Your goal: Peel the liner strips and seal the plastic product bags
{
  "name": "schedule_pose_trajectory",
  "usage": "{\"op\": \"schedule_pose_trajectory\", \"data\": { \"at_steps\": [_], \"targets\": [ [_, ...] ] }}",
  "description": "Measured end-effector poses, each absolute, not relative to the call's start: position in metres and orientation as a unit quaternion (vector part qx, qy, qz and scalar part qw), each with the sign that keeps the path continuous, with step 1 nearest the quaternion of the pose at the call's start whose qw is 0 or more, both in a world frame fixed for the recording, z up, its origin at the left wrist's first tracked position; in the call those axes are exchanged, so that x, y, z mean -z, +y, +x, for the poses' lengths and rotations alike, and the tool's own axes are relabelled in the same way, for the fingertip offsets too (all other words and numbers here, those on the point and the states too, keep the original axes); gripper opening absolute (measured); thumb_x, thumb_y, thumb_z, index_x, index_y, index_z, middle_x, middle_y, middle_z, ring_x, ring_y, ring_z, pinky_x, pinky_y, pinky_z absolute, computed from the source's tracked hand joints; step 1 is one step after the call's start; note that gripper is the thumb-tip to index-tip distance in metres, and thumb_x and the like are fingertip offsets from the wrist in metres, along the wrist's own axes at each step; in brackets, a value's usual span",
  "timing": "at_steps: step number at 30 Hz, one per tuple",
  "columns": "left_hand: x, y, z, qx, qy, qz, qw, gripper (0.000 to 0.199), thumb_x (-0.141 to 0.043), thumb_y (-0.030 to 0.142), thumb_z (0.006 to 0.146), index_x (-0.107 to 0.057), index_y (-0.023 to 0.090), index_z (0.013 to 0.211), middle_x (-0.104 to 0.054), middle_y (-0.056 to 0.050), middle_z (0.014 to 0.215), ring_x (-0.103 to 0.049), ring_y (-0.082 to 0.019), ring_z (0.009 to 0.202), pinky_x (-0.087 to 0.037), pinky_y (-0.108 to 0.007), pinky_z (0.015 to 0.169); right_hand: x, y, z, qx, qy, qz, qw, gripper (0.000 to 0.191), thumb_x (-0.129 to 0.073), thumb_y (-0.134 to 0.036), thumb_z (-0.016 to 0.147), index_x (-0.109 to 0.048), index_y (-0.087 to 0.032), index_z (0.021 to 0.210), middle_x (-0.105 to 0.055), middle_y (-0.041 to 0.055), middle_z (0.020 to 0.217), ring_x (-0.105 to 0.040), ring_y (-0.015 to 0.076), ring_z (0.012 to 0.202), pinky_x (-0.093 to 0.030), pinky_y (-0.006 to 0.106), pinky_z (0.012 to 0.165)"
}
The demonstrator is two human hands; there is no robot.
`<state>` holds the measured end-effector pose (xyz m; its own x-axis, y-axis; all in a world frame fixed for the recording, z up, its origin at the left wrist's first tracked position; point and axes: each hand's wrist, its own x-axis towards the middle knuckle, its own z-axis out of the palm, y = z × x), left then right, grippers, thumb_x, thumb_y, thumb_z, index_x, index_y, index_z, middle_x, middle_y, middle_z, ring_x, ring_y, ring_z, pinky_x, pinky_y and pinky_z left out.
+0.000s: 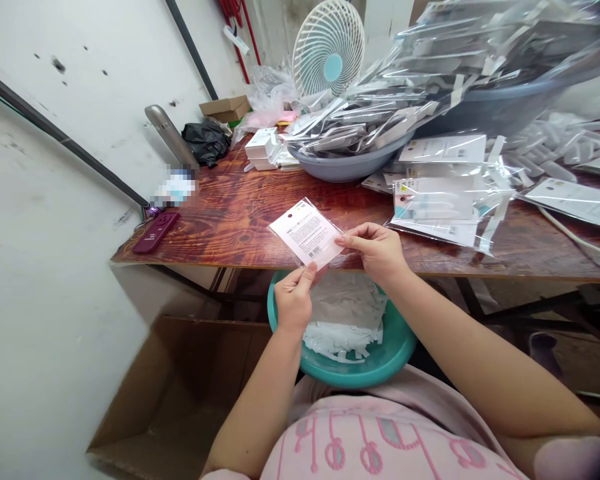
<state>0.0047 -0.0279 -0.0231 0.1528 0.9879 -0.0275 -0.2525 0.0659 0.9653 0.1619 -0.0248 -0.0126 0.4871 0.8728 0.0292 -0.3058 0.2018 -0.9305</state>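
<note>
A small white printed card in clear plastic (307,230) is held up over the table's front edge, its text and barcode facing me. My left hand (295,297) pinches its lower corner between thumb and fingers. The right corner is gripped by my right hand (373,248), thumb on top. Below both hands a teal basin (375,373) holds a pile of white strips and flat clear pieces (347,307). To the right of my right hand lie packaged cards in clear bags (435,200).
Grey-blue basins (350,167) heaped with bagged items stand at the back of the wooden table (220,213). Behind is a white fan (329,50). A maroon power strip (156,232) lies at the left edge. An open cardboard box (180,387) sits low on the left.
</note>
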Motion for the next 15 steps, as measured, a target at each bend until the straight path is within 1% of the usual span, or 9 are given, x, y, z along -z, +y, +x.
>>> {"op": "schedule_pose_trajectory", "data": {
  "at_steps": [4,7,10,13,15],
  "targets": [
    [0.024,-0.028,0.001,-0.512,0.389,0.435,0.631,0.021,-0.072,0.035,0.072,-0.075,0.018,0.085,-0.074,-0.005,0.088,-0.069,-0.025,0.085,-0.056,-0.036,0.075,0.008,-0.032,0.156,-0.392,-0.3,-0.444,0.748,0.032,-0.086,-0.021,0.049,-0.056,-0.017,0.058,-0.062,-0.0033,0.062,-0.058,0.0093,0.054,-0.051,0.025,0.054],
    [0.019,-0.031,0.001,-0.502,0.348,0.397,0.685,0.022,-0.072,0.032,0.072,-0.074,0.016,0.086,-0.073,-0.008,0.094,-0.068,-0.025,0.088,-0.055,-0.037,0.077,0.002,-0.04,0.153,-0.385,-0.312,-0.393,0.775,0.038,-0.084,-0.017,0.051,-0.049,-0.02,0.065,-0.061,-0.0054,0.064,-0.057,0.0088,0.06,-0.051,0.024,0.06],
    [0.007,-0.036,0.005,-0.478,0.317,0.366,0.733,0.022,-0.073,0.027,0.071,-0.072,0.016,0.091,-0.072,-0.008,0.096,-0.068,-0.024,0.091,-0.055,-0.034,0.077,-0.002,-0.049,0.148,-0.364,-0.328,-0.374,0.788,0.042,-0.082,-0.015,0.056,-0.043,-0.022,0.071,-0.061,-0.0065,0.065,-0.058,0.0086,0.063,-0.052,0.025,0.066],
    [-0.005,-0.04,0.012,-0.46,0.321,0.335,0.757,0.033,-0.078,0.02,0.065,-0.069,0.019,0.097,-0.072,-0.004,0.095,-0.069,-0.019,0.085,-0.055,-0.028,0.073,-0.003,-0.058,0.143,-0.359,-0.347,-0.373,0.782,0.044,-0.081,-0.015,0.059,-0.04,-0.023,0.074,-0.062,-0.0063,0.067,-0.057,0.0086,0.062,-0.051,0.024,0.064],
    [-0.01,-0.039,0.015,-0.459,0.337,0.305,0.764,0.036,-0.08,0.019,0.061,-0.069,0.018,0.096,-0.072,-0.003,0.093,-0.069,-0.016,0.078,-0.055,-0.025,0.07,-0.004,-0.062,0.141,-0.375,-0.359,-0.378,0.767,0.044,-0.081,-0.017,0.059,-0.039,-0.023,0.074,-0.061,-0.0061,0.067,-0.057,0.0096,0.062,-0.051,0.025,0.062]
  ]
}}
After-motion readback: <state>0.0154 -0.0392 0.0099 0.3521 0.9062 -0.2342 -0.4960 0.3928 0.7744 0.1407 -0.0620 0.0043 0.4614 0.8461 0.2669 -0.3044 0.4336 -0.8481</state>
